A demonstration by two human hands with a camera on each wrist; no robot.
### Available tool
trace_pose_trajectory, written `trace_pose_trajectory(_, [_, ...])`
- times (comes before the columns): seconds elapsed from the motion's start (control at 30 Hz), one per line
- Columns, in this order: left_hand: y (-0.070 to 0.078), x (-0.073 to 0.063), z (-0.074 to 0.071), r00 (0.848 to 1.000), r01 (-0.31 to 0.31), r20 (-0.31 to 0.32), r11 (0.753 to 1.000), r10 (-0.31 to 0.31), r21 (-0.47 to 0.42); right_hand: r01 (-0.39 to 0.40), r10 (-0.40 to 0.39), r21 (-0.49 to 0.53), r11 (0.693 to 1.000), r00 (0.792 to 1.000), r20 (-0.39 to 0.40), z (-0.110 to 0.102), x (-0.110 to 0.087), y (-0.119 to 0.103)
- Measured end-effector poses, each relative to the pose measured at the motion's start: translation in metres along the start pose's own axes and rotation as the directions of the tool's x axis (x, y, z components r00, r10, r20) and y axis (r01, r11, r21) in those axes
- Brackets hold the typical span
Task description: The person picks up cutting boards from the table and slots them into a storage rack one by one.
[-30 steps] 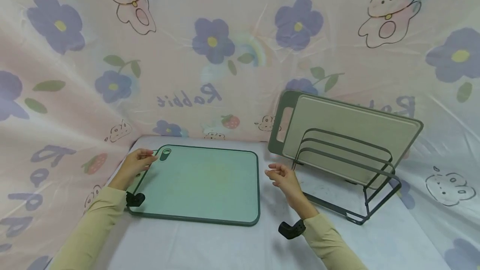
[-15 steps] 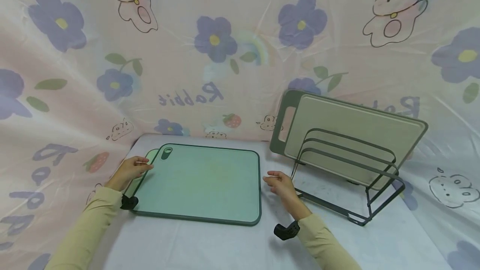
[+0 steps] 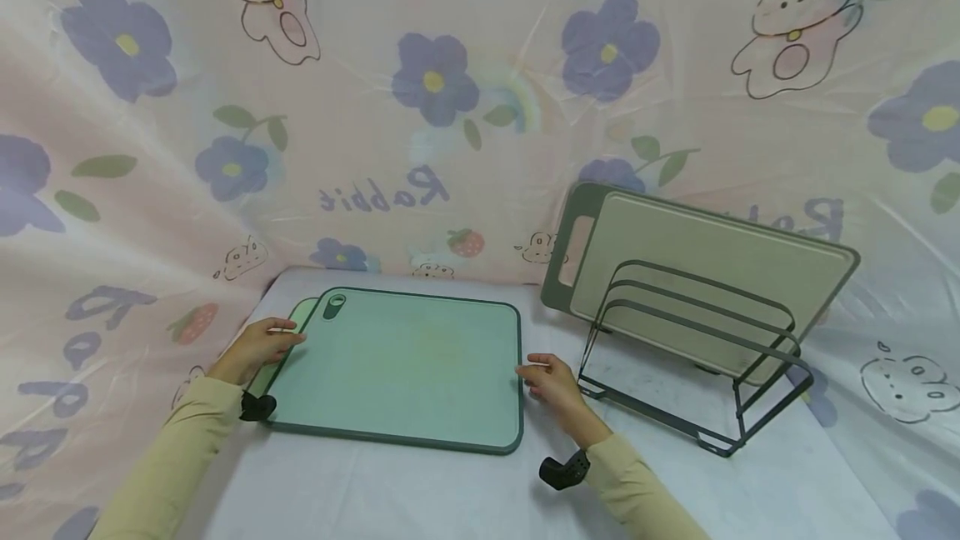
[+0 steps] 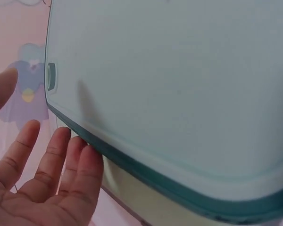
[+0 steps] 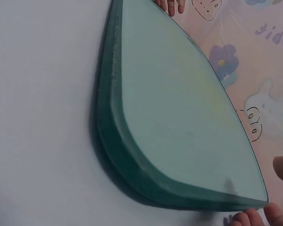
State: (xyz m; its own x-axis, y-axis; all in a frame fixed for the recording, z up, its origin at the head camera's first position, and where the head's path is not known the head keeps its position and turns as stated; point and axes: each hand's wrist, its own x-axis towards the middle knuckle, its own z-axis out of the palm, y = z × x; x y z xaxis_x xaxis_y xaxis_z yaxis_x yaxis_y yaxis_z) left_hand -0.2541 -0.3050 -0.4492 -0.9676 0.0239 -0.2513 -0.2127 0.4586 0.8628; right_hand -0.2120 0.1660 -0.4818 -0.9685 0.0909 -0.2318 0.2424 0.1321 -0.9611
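Observation:
A pale green cutting board (image 3: 405, 373) with a dark green rim lies flat, its small hole at the far left corner. A lighter green board (image 3: 303, 310) peeks out from under its left side. My left hand (image 3: 258, 347) is at the left edge; in the left wrist view its fingertips (image 4: 92, 155) are right at the dark rim, thumb held apart. On the opposite side, my right hand (image 3: 553, 386) has its fingers loosely bent at the right edge. The right wrist view catches only its fingertips (image 5: 275, 213) by the rim and part of the thumb.
A dark wire rack (image 3: 652, 411) stands on the white-covered table (image 3: 420, 490), right of my right hand. Leaning upright at its back is a beige cutting board (image 3: 712, 282) with a grey-green handle. A printed curtain (image 3: 487, 157) closes off the back and sides.
My right hand has come down and left to the green board's right edge. My left hand has shifted slightly left and down, uncovering more of the lower board.

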Motion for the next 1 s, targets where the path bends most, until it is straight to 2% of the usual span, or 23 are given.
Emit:
trace_pose_trajectory(0.2, [-0.0028, 0.0015, -0.0006, 1.0, 0.025, 0.007, 1.0, -0.025, 0.004, -0.011, 0.011, -0.011, 1.0, 1.0, 0.009, 0.0043, 0.0024, 0.003])
trace_pose_trajectory(0.5, [0.0009, 0.0029, -0.0019, 0.998, 0.069, 0.013, 0.997, -0.068, -0.046, 0.002, -0.002, -0.015, 1.0, 1.0, 0.005, 0.0076, 0.0046, 0.0052])
trace_pose_trajectory(0.63, [0.0022, 0.0054, -0.0038, 0.994, 0.107, 0.001, 0.991, -0.107, -0.076, -0.003, 0.003, -0.005, 1.0, 1.0, 0.006, 0.0094, 0.0057, 0.0061])
trace_pose_trajectory(1.0, [0.0002, 0.0083, -0.0017, 0.987, 0.155, -0.023, 0.972, -0.162, -0.178, -0.038, 0.038, 0.005, 0.999, 0.999, 0.03, 0.0098, 0.0084, 0.0062])
